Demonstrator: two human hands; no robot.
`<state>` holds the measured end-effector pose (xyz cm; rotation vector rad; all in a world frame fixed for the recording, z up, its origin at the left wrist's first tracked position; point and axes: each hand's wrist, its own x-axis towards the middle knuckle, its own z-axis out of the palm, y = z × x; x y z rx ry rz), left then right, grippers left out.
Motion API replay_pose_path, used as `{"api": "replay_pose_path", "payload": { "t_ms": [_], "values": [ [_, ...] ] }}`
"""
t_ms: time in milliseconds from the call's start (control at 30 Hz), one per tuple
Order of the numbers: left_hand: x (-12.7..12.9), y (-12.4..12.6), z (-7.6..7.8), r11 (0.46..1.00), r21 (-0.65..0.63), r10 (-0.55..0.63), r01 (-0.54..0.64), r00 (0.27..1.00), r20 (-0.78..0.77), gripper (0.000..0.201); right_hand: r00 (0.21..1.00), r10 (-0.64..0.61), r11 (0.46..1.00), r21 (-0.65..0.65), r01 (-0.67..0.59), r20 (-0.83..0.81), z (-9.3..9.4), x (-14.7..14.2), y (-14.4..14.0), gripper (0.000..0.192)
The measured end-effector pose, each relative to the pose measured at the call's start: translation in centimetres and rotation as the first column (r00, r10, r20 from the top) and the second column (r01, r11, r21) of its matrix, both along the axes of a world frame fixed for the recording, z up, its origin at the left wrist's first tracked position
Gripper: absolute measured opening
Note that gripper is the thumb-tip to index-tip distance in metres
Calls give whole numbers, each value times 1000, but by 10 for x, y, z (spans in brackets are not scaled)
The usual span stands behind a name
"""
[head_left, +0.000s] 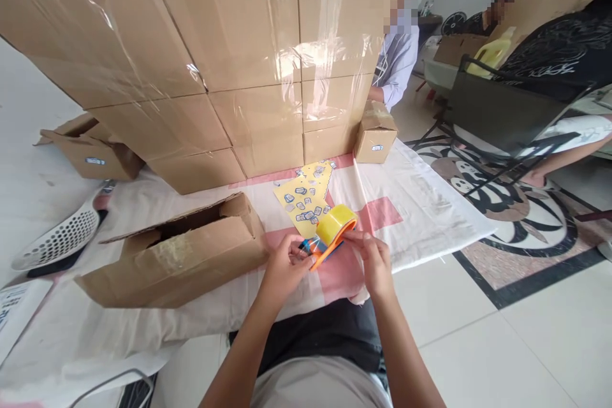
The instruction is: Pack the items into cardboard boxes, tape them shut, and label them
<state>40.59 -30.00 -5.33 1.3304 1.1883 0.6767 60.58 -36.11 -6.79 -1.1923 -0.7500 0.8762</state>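
Observation:
Both of my hands hold an orange tape dispenser [329, 243] with a yellowish roll of clear tape [335, 222] on it, just above a white and pink cloth [421, 204] on the floor. My left hand [283, 262] pinches the loose tape end at the dispenser's blue front. My right hand [373, 256] grips its handle side. An open, untaped cardboard box [182, 255] lies on its side just left of my left hand. A yellow sticker sheet [306, 197] lies flat beyond the dispenser.
A wall of stacked, taped cardboard boxes [215, 70] stands behind. A small box [375, 134] sits at its right end, another open box [90, 150] at the far left. A white perforated basket [57, 239] lies left. Two people sit at the back right by a black chair [497, 115].

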Motion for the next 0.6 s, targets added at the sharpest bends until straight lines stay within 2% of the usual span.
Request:
{"api": "replay_pose_path", "payload": {
  "t_ms": [133, 267, 367, 500, 600],
  "values": [
    [-1, 2, -1, 998, -55, -12, 12, 1000, -2, 49, 996, 71, 997, -4, -71, 49, 7, -19, 12, 42],
    [-2, 1, -2, 999, -49, 13, -16, 998, -65, 47, 990, 109, 989, -105, -99, 92, 20, -23, 25, 41],
    [-4, -2, -1, 998, 65, 7, 3, 988, -157, 37, 988, 134, 985, -116, -125, 73, 23, -26, 35, 38],
    [-7, -5, 3, 961, 267, 32, 68, 935, -353, 30, 973, 218, 973, -94, -212, 70, 20, -38, 48, 43],
    [-11, -8, 2, 965, 247, 22, 87, 914, -406, 35, 978, 209, 976, -66, -208, 7, 14, -47, 54, 47]
  ]
}}
